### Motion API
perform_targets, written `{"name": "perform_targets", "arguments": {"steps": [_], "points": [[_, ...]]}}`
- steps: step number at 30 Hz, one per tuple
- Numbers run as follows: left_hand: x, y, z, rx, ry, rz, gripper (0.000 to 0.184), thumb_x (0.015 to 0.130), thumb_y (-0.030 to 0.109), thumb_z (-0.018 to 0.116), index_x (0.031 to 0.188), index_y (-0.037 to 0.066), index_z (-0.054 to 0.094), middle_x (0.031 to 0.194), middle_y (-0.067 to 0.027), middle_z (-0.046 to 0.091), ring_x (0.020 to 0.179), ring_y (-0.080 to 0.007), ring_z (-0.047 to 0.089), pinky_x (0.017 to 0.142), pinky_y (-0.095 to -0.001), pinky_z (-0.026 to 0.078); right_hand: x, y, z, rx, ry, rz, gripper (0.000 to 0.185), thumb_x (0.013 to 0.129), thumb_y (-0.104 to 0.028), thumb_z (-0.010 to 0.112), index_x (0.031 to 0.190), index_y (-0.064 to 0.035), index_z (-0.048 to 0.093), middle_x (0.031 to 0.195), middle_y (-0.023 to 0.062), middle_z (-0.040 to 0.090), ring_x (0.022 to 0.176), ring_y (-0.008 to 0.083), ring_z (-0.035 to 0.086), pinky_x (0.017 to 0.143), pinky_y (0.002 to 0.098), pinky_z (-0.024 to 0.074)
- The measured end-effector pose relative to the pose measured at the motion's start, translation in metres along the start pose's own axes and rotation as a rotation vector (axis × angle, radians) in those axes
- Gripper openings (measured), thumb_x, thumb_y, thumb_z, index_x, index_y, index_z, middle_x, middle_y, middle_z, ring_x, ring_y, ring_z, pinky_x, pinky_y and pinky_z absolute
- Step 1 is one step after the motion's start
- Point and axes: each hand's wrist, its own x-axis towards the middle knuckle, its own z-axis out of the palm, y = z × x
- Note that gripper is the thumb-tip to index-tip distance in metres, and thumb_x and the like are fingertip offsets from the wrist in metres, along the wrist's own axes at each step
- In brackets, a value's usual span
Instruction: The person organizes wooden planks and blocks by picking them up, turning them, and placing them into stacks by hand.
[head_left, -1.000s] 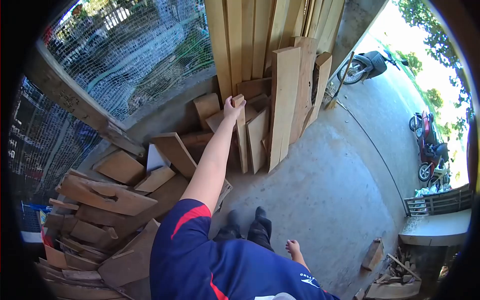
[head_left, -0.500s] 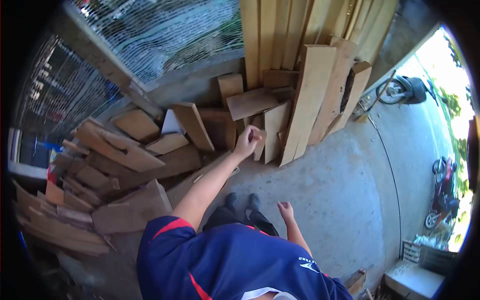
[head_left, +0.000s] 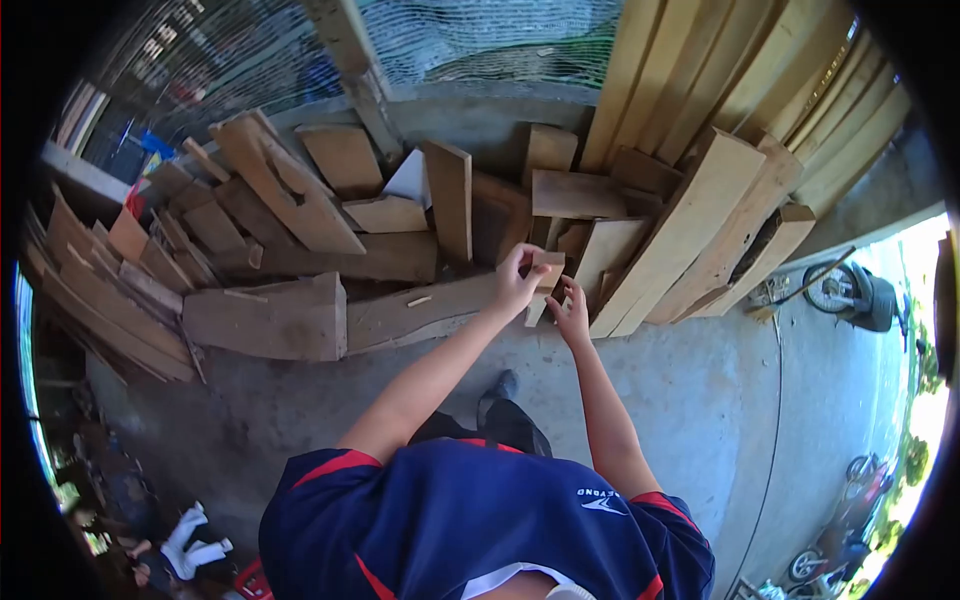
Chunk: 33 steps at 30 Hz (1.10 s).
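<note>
My left hand (head_left: 517,282) is closed on a small wooden block (head_left: 549,268), its thumb lying along the near side. Just to the right and lower, my right hand (head_left: 571,313) is raised close to the block with its fingers bent and apart. Whether its fingertips touch the block I cannot tell. Behind both hands, a short upright board (head_left: 604,250) and a flat board piece (head_left: 578,194) lean among other offcuts.
Long planks (head_left: 690,230) lean against the wall on the right. A thick wood slab (head_left: 265,320) and several offcuts lie to the left. Concrete floor (head_left: 670,400) stretches below. A person (head_left: 180,555) is at the lower left, and a motorbike (head_left: 855,290) stands at the right.
My right hand has come up from beside my body to near the block in my left hand. The view has turned, showing more of the left side and another person.
</note>
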Motion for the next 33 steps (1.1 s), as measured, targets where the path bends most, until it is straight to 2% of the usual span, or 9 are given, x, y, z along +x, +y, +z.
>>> {"name": "perform_targets", "arguments": {"steps": [7, 11, 13, 16, 17, 21, 26, 30, 33], "points": [[0.012, 0.107, -0.045, -0.045, 0.101, 0.090, 0.026, 0.076, 0.023, 0.062, 0.087, 0.003, 0.049, 0.077, -0.0006, 0.054, 0.072, -0.0056, 0.050, 0.065, -0.0201, 0.040, -0.007, -0.042, 0.047, 0.336, -0.166, -0.096, 0.023, 0.079, -0.010, 0.055, 0.100, -0.0039, 0.046, 0.089, 0.0067, 0.055, 0.085, 0.0155, 0.054, 0.072, 0.0257, 0.0420], [0.002, 0.131, -0.084, -0.047, 0.189, 0.183, 0.034, 0.077, 0.034, 0.060, 0.089, 0.004, 0.049, 0.070, 0.0044, 0.047, 0.063, -0.0025, 0.042, 0.057, -0.0171, 0.035, -0.032, -0.082, 0.093, 0.248, -0.036, -0.241, 0.014, 0.081, -0.006, 0.049, 0.093, -0.0003, 0.044, 0.075, 0.0110, 0.053, 0.071, 0.0165, 0.054, 0.064, 0.0258, 0.0428], [-0.004, 0.149, -0.107, -0.078, 0.146, 0.205, 0.036, 0.077, 0.035, 0.060, 0.091, 0.003, 0.049, 0.071, 0.0047, 0.047, 0.065, -0.0021, 0.041, 0.059, -0.0166, 0.034, -0.048, -0.114, 0.110, 0.164, 0.033, -0.278, 0.013, 0.081, -0.007, 0.049, 0.092, -0.0001, 0.044, 0.074, 0.0110, 0.053, 0.069, 0.0177, 0.054, 0.063, 0.0272, 0.0429], [-0.018, 0.160, -0.147, 0.026, 0.129, 0.323, 0.048, 0.076, 0.038, 0.059, 0.105, 0.004, 0.044, 0.094, -0.0035, 0.050, 0.085, -0.0108, 0.048, 0.075, -0.0252, 0.038, -0.062, -0.140, 0.143, 0.117, 0.108, -0.296, 0.013, 0.082, -0.008, 0.048, 0.091, -0.0001, 0.044, 0.074, 0.0128, 0.054, 0.067, 0.0220, 0.055, 0.062, 0.0295, 0.0428], [-0.031, 0.163, -0.164, 0.128, 0.134, 0.270, 0.051, 0.076, 0.038, 0.059, 0.109, 0.003, 0.041, 0.104, -0.0087, 0.049, 0.096, -0.0173, 0.048, 0.082, -0.0303, 0.038, -0.066, -0.148, 0.154, 0.086, 0.154, -0.301, 0.013, 0.082, -0.008, 0.048, 0.091, -0.0001, 0.044, 0.074, 0.0133, 0.054, 0.067, 0.0234, 0.055, 0.062, 0.0299, 0.0426], [-0.099, 0.150, -0.233, 0.187, 0.214, 0.077, 0.049, 0.076, 0.032, 0.060, 0.111, 0.002, 0.041, 0.108, -0.0136, 0.049, 0.097, -0.0196, 0.050, 0.084, -0.0314, 0.038, -0.078, -0.185, 0.194, 0.153, 0.214, -0.353, 0.013, 0.083, -0.011, 0.046, 0.089, -0.0001, 0.045, 0.074, 0.0151, 0.054, 0.068, 0.0266, 0.054, 0.062, 0.0318, 0.0422], [-0.210, 0.114, -0.335, 0.072, 0.238, -0.189, 0.037, 0.079, 0.028, 0.058, 0.103, 0.003, 0.047, 0.095, -0.0076, 0.054, 0.089, -0.0139, 0.051, 0.079, -0.0252, 0.040, -0.084, -0.227, 0.238, 0.099, 0.255, -0.376, 0.013, 0.084, -0.013, 0.046, 0.087, -0.0006, 0.047, 0.074, 0.0152, 0.053, 0.068, 0.0276, 0.054, 0.063, 0.0331, 0.0420], [-0.269, 0.127, -0.390, 0.069, 0.296, -0.336, 0.034, 0.081, 0.033, 0.054, 0.102, 0.007, 0.049, 0.095, -0.0034, 0.056, 0.088, -0.0108, 0.053, 0.077, -0.0245, 0.038, -0.073, -0.247, 0.273, 0.347, 0.175, -0.175, 0.017, 0.084, -0.018, 0.048, 0.087, -0.0013, 0.049, 0.076, 0.0072, 0.053, 0.070, 0.0126, 0.048, 0.066, 0.0256, 0.0400], [-0.277, 0.132, -0.417, 0.040, 0.361, -0.361, 0.033, 0.081, 0.034, 0.053, 0.101, 0.008, 0.049, 0.096, -0.0030, 0.056, 0.088, -0.0105, 0.053, 0.077, -0.0240, 0.037, -0.065, -0.277, 0.293, 0.393, 0.176, -0.201, 0.017, 0.085, -0.018, 0.048, 0.087, -0.0012, 0.048, 0.076, 0.0062, 0.052, 0.071, 0.0116, 0.048, 0.066, 0.0249, 0.0397]]}}
